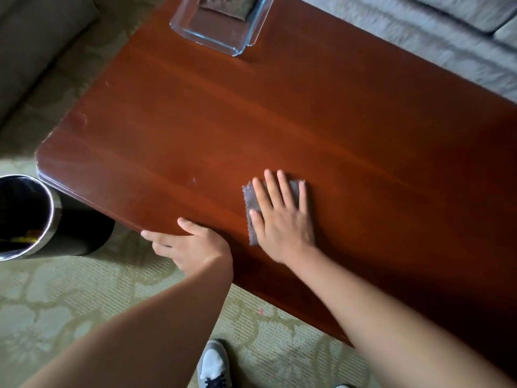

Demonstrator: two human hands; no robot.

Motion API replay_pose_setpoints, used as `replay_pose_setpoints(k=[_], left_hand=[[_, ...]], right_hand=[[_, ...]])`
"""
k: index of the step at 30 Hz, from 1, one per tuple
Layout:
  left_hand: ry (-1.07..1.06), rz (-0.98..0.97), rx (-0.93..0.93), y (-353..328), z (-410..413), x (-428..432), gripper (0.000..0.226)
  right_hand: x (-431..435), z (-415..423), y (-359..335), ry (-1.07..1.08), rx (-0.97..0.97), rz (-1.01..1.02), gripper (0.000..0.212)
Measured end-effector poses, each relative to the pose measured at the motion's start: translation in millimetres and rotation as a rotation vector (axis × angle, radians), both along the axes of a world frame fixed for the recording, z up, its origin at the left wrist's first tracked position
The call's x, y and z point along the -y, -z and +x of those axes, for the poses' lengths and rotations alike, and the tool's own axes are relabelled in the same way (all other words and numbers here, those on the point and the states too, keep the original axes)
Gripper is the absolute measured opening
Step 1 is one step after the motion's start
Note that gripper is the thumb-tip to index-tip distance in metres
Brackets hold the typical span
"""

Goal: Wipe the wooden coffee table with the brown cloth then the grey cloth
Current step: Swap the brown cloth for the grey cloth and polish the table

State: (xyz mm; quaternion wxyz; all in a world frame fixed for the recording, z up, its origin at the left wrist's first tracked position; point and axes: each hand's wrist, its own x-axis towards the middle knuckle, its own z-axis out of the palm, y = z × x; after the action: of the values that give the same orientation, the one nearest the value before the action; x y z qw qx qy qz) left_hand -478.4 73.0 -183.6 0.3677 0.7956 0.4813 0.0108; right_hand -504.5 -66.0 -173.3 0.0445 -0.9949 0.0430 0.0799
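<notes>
Grey cloth lies flat under the spread right hand, near the tabletop's front edge — bare wood stretches ahead; left hand grips that edge, brown cloth in the far glass dish

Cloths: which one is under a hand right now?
The grey cloth, flat under the right hand on the table. The brown cloth lies in the glass dish.
</notes>
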Motion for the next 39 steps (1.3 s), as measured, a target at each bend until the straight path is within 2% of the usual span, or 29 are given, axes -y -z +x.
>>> replay_pose_setpoints(k=[2, 6, 8, 10, 12, 14, 18, 23, 29, 34, 39], left_hand=[[-0.002, 0.004, -0.006, 2, 1, 0, 0.073], [-0.019, 0.008, -0.004, -1, 0, 1, 0.072], [-0.021, -0.011, -0.015, -3, 3, 2, 0.072], [-0.037, -0.032, -0.037, -5, 2, 3, 0.072], [-0.025, -0.055, -0.036, -7, 1, 0, 0.073], [-0.005, -0.082, -0.039, -10, 2, -3, 0.073], [0.003, -0.206, -0.028, -20, -2, -11, 0.068], [-0.172, -0.461, 0.033, -20, 34, -78, 0.063], [-0.433, -0.454, 0.026, -32, 132, -131, 0.069], [-0.366, -0.269, -0.062, -22, 129, -129, 0.07], [-0.328, -0.22, -0.071, -21, 132, -129, 0.068]], right_hand=[[33, 34, 4, 0.033, 0.006, -0.02, 0.068], [118, 95, 2, 0.422, -0.032, 0.034, 0.065], [130, 107, 2, 0.509, -0.066, 0.019, 0.067], [108, 97, 2, 0.454, -0.023, -0.009, 0.071], [70, 61, 2, 0.295, 0.068, 0.015, 0.077], [30, 12, 1, 0.122, 0.114, 0.038, 0.073], [-23, -61, -3, -0.066, -0.013, -0.024, 0.074], [-46, -69, -5, -0.278, -0.069, -0.08, 0.075], [-84, 11, -5, -0.379, -0.046, -0.056, 0.075], [-112, 138, 3, -0.441, -0.006, -0.049, 0.075], [-134, 264, -2, -0.469, -0.052, -0.064, 0.073]])
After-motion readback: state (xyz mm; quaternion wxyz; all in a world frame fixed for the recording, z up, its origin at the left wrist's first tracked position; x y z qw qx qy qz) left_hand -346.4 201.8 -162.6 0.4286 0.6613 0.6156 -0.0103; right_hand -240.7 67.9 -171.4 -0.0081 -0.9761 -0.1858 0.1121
